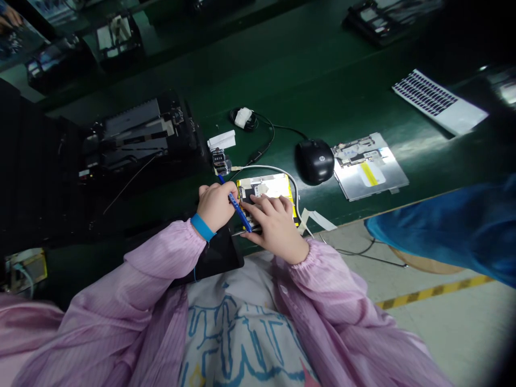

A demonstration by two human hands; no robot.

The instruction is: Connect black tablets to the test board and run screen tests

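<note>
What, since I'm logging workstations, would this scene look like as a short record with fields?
Surface: dark green table
Left hand: holds a blue pen, slanted over the assembly's edge
Left wrist: blue band
Right hand: fingers on a yellow-edged electronic assembly; finer contact hidden
Around the assembly: white cable, curving past its far and right sides
Right of the assembly: black mouse, then a silver panel with yellow tape
Far right: keyboard piece, keys up
</note>
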